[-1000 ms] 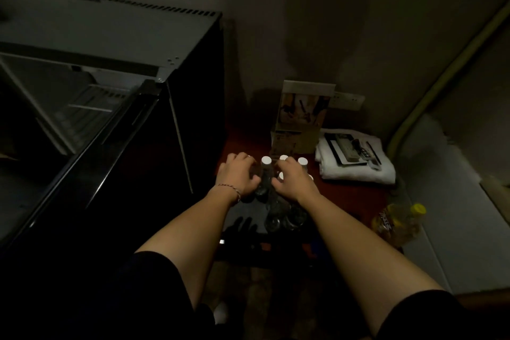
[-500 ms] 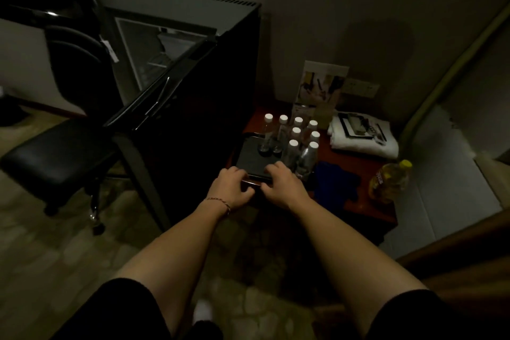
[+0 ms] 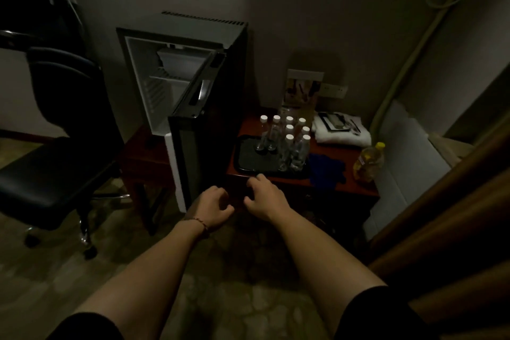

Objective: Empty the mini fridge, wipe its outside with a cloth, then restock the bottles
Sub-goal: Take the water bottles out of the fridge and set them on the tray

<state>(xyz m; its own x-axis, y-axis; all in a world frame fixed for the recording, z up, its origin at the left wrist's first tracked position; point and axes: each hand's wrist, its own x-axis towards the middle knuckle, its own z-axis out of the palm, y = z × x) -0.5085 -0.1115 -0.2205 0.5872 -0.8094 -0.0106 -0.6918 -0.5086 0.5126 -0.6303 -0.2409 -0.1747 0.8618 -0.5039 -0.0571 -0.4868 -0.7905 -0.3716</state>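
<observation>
Both hands hang empty in the air before the low red-brown table (image 3: 342, 188), fingers loosely curled; the left hand (image 3: 212, 208) wears a thread bracelet, the right hand (image 3: 265, 197) sits just beside it; beyond them the clear white-capped bottles (image 3: 287, 141) stand clustered on a black tray (image 3: 248, 154), a blue cloth (image 3: 327, 168) just right of it; farther left the mini fridge (image 3: 220, 85) stands with its door (image 3: 190, 130) open.
</observation>
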